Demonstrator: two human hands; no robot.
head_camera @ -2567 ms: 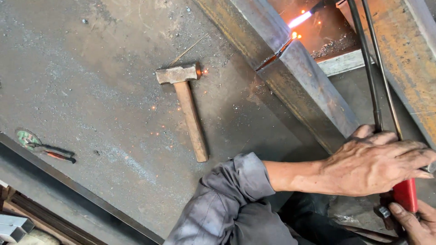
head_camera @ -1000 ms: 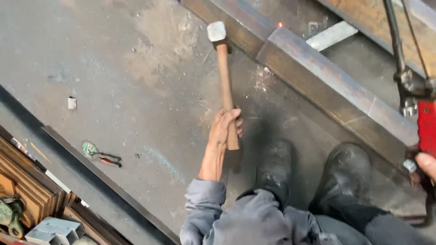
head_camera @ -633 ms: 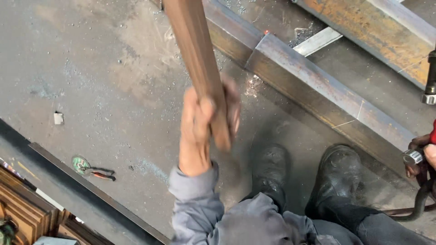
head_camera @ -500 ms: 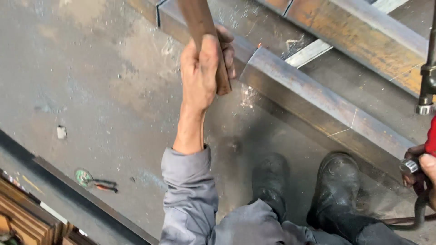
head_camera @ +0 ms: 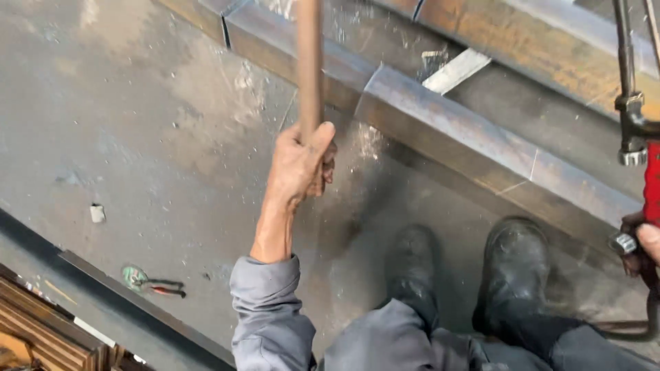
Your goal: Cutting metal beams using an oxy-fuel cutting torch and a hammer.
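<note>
The left hand (head_camera: 300,167) is wrapped tight around the lower end of a wooden hammer handle (head_camera: 309,65), thumb laid up along the shaft and fingers curled behind it. The handle stands nearly upright in the view, its long axis running straight up from the fist and out past the top edge, so the head is not in the picture. The left forearm stretches forward and slightly to the right from a grey sleeve (head_camera: 269,319), wrist straight, the fist raised above the steel floor plate (head_camera: 137,124). Directly ahead of this hand, and slightly to its right, lies a long rusty steel beam (head_camera: 495,161) running diagonally from upper left to lower right; its near cut end sits just beyond the knuckles, so the left hand is clearly the nearer one to that end. The right hand (head_camera: 646,244) shows only partly at the right edge, fingers closed on a red-handled cutting torch (head_camera: 643,137) whose metal tubes rise toward the top of the frame. Two black boots (head_camera: 515,275) stand between the hands, close to the beam. Well off to the left on the plate lie small pliers with green and red grips (head_camera: 152,282)
</note>
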